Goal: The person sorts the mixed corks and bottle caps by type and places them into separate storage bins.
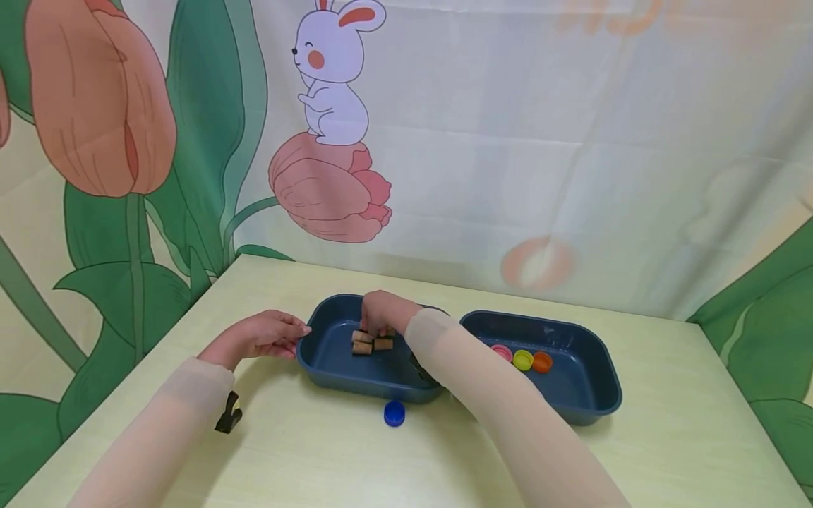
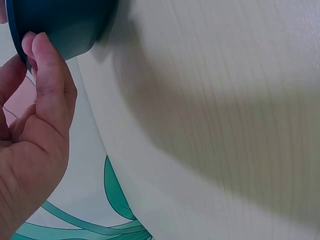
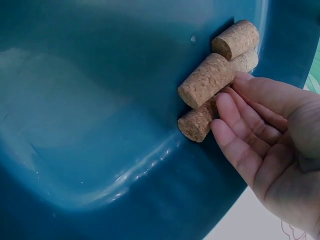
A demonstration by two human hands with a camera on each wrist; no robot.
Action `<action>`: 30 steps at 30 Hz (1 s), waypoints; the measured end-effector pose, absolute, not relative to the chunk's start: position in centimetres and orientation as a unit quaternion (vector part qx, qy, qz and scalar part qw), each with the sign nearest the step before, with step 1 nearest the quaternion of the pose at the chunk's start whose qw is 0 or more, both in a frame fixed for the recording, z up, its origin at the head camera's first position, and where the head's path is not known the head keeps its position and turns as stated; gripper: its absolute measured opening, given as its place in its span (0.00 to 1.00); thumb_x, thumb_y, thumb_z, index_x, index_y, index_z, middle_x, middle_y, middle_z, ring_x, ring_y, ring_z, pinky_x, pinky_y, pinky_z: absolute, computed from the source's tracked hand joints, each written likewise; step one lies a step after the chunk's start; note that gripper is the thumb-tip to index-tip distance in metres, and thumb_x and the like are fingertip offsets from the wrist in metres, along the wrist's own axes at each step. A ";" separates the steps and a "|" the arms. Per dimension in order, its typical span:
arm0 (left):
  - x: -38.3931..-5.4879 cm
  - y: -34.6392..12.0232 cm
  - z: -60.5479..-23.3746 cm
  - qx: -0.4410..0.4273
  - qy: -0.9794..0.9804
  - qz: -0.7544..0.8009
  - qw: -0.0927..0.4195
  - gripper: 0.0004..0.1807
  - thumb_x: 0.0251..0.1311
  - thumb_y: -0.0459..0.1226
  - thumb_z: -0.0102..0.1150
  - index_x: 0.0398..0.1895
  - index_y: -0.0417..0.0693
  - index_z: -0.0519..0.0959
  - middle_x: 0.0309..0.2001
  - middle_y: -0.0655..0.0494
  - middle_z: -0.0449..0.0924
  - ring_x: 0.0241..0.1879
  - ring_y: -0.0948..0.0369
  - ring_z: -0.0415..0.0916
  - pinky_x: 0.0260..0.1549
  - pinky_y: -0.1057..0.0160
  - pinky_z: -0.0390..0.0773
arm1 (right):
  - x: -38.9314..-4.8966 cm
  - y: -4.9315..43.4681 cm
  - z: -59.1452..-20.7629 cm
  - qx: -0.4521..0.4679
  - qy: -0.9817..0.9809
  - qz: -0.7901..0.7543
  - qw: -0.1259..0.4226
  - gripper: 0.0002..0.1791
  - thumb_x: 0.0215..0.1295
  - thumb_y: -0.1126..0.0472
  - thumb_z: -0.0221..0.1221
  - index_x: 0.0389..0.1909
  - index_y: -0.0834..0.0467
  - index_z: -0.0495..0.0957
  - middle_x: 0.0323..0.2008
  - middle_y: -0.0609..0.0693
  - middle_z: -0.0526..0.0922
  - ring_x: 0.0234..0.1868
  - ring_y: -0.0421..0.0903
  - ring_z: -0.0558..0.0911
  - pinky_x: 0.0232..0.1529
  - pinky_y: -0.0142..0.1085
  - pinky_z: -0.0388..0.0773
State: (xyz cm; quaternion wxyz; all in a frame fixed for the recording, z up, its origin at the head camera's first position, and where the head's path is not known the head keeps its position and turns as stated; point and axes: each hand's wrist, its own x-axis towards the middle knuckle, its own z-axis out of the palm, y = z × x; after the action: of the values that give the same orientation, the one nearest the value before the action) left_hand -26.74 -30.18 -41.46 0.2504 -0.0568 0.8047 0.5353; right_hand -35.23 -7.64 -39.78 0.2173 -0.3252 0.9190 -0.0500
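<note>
With its fingertips, my left hand [image 1: 274, 333] pinches the left rim of a dark blue plastic tray [image 1: 381, 391]. The left wrist view shows the fingers at that rim [image 2: 16, 37]. My right hand [image 1: 386, 310] reaches inside this tray, over several tapered cork stoppers [image 1: 363, 348]. In the right wrist view, its thumb and fingertips pinch the near end of one cork stopper [image 3: 206, 81], which lies across the others. Another cork [image 3: 195, 124] sits beneath it, and one more [image 3: 236, 40] lies beside it. Fingers and corks partly hide the contact.
A second blue tray [image 1: 600, 356] stands to the right, holding a pink cap [image 1: 502, 352], a yellow cap [image 1: 524, 360] and an orange cap [image 1: 542, 362]. A blue bottle cap [image 1: 394, 413] lies on the table in front of the left tray. A printed curtain [image 1: 483, 141] hangs behind.
</note>
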 end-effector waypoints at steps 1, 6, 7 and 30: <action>-26.7 -30.2 -41.5 -0.057 0.804 0.536 0.251 0.13 0.78 0.39 0.50 0.50 0.36 0.75 0.26 0.60 0.79 0.27 0.68 0.78 0.32 0.73 0.84 | -35.2 -7.6 -39.8 -0.326 0.919 -0.048 0.215 0.13 0.72 0.66 0.60 0.53 0.57 0.86 0.51 0.54 0.87 0.30 0.41 0.77 0.34 0.30 0.74; -26.7 -30.1 -41.7 -0.054 0.801 0.541 0.251 0.13 0.78 0.39 0.50 0.50 0.36 0.75 0.26 0.60 0.79 0.26 0.68 0.78 0.31 0.73 0.84 | -35.3 -7.4 -39.7 -0.330 0.918 -0.052 0.212 0.12 0.73 0.65 0.60 0.51 0.58 0.87 0.50 0.55 0.88 0.34 0.44 0.81 0.36 0.32 0.77; -26.7 -30.1 -41.7 -0.054 0.801 0.541 0.251 0.13 0.78 0.39 0.51 0.50 0.36 0.75 0.25 0.60 0.79 0.26 0.68 0.78 0.31 0.73 0.84 | -35.3 -7.3 -39.6 -0.332 0.917 -0.056 0.214 0.12 0.73 0.65 0.60 0.52 0.58 0.87 0.51 0.55 0.87 0.36 0.46 0.83 0.38 0.33 0.79; -26.7 -30.3 -41.5 -0.054 0.802 0.539 0.252 0.13 0.78 0.39 0.50 0.48 0.36 0.75 0.25 0.59 0.80 0.26 0.68 0.79 0.30 0.73 0.83 | -36.7 -2.2 -33.1 -0.369 0.888 -0.169 0.217 0.14 0.74 0.63 0.59 0.55 0.64 0.84 0.50 0.59 0.88 0.43 0.49 0.88 0.50 0.34 0.87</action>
State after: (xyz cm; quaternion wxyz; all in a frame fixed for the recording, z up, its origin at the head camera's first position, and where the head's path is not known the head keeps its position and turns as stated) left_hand -26.72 -30.34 -41.47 0.2518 -0.0541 0.8020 0.5389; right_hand -36.72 -2.20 -33.09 0.2173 -0.3686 0.8879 -0.1687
